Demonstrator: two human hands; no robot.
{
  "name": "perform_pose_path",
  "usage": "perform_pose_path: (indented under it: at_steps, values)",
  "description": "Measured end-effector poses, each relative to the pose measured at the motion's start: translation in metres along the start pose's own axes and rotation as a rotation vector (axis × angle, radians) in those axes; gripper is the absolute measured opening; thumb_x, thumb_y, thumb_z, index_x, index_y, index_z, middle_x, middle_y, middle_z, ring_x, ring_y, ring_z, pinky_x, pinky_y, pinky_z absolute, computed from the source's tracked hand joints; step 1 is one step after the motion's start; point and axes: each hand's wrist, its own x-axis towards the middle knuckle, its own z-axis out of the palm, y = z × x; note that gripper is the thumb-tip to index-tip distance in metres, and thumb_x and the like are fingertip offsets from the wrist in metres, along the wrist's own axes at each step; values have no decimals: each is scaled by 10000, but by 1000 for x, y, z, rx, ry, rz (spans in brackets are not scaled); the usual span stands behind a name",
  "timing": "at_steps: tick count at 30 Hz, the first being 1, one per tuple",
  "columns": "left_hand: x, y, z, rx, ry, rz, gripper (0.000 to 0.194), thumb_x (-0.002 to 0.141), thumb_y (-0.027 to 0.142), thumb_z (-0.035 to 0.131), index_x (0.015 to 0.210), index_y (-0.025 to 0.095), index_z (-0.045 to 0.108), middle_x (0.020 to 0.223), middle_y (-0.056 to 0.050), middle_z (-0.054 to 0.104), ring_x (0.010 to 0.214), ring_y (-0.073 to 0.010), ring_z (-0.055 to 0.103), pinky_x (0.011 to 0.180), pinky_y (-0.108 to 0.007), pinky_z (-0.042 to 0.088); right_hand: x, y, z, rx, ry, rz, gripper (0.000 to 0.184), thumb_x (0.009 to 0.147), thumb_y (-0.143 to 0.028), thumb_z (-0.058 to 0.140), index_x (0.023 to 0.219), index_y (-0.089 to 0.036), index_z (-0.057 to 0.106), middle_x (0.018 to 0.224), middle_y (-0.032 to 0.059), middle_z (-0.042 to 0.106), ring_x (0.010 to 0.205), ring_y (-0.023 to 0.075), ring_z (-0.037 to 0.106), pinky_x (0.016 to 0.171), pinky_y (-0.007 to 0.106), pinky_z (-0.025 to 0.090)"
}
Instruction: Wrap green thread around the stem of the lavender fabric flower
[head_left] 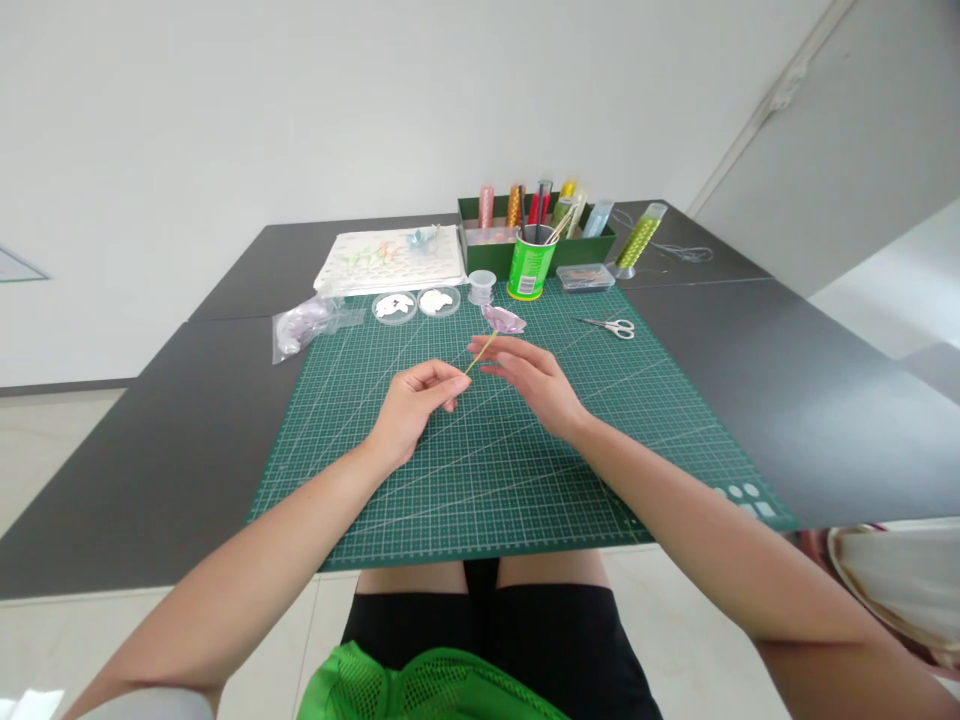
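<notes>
Between finger and thumb, my left hand (421, 402) pinches the lower end of a thin yellow-green stem. The stem slants up and away to the right and carries a pale purple flower (504, 319) at its top. My right hand (534, 380) is beside the stem, palm turned inward, its fingers stretched out and apart from the thumb. Its fingertips are close to the stem just below the flower; whether they touch it I cannot tell. Both hands are above a green cutting mat (465, 490) with a white grid.
White-handled scissors (619, 328) lie at right. Behind stand a green can (530, 262) of sticks, a dark green box (491, 256) of thread spools, a clear case (585, 278) and a green spool (642, 240). Dishes of white pieces (394, 307), a plastic bag (300, 325) and white sheets (390, 262) are left.
</notes>
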Motion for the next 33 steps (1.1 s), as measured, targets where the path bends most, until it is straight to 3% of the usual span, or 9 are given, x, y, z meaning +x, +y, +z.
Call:
perform_pose_path:
  at_steps: [3, 5, 7, 9, 14, 20, 29, 33]
  values:
    - [-1, -4, 1, 138, 22, 55, 242, 748, 406, 830, 700, 203, 707, 578, 30, 594, 535, -110, 500, 541, -250, 400, -7, -3, 14, 196, -134, 151, 384, 916, -441, 644, 1213, -207, 706, 1114, 90, 729, 940, 190, 694, 777, 328, 586]
    - [-1, -7, 3, 204, 35, 82, 268, 757, 425, 826, 698, 202, 689, 565, 34, 585, 505, -106, 478, 508, -245, 359, -10, -4, 20, 172, -145, 206, 389, 918, -468, 645, 1179, -188, 713, 866, 37, 678, 639, 124, 594, 511, 240, 453]
    - [-2, -8, 4, 244, 40, 99, 282, 769, 431, 820, 696, 203, 672, 543, 43, 568, 479, -100, 451, 490, -241, 329, -12, -5, 23, 100, -92, 211, 346, 914, -459, 658, 1091, -171, 733, 660, -34, 536, 482, 73, 386, 425, 221, 262]
    - [-2, -10, 6, 260, 41, 100, 297, 781, 434, 813, 687, 203, 652, 519, 51, 545, 462, -96, 432, 482, -239, 308, -13, -6, 25, 38, 14, 175, 296, 888, -436, 694, 998, -165, 743, 571, -70, 428, 471, 64, 264, 441, 238, 190]
    - [-4, -13, 10, 236, 46, 72, 292, 810, 436, 790, 705, 197, 658, 520, 47, 546, 473, -100, 455, 495, -238, 327, -12, -4, 27, -10, 214, 139, 317, 786, -479, 795, 832, -173, 726, 557, -61, 444, 508, 77, 265, 471, 266, 198]
    - [-4, -13, 10, 233, 42, 76, 252, 835, 420, 762, 757, 197, 675, 566, 39, 580, 508, -111, 515, 519, -239, 378, -9, -2, 25, -52, 200, 135, 389, 773, -528, 805, 682, -183, 650, 507, -76, 374, 489, 75, 258, 461, 274, 181]
    - [-4, -9, 9, 309, 1, 85, 229, 828, 394, 745, 749, 204, 645, 557, 46, 581, 481, -106, 481, 499, -239, 357, -9, -3, 22, -99, 172, 136, 335, 771, -498, 791, 761, -177, 699, 516, -68, 413, 489, 78, 268, 466, 270, 186]
    - [-3, -10, 8, 182, -36, 30, 243, 850, 426, 713, 788, 195, 676, 614, 28, 631, 576, -125, 594, 601, -252, 472, -9, -6, 22, -79, 154, 116, 309, 780, -473, 777, 745, -177, 695, 527, -61, 422, 504, 84, 295, 479, 267, 218]
